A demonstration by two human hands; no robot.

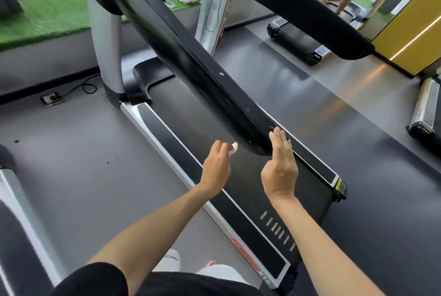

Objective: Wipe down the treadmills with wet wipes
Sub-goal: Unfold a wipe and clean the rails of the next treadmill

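Just past both hands, the black treadmill handrail (191,64) comes to its round tip. The left hand (216,164) has curled fingers and pinches a small white wet wipe (233,148), right beside that tip. The right hand (280,167) is flat, with fingers straight and close together, resting against the tip's other side. Below both hands lies the dark treadmill belt (248,176).

Wipe (233,148) perhaps mostly inside left hand (216,167)
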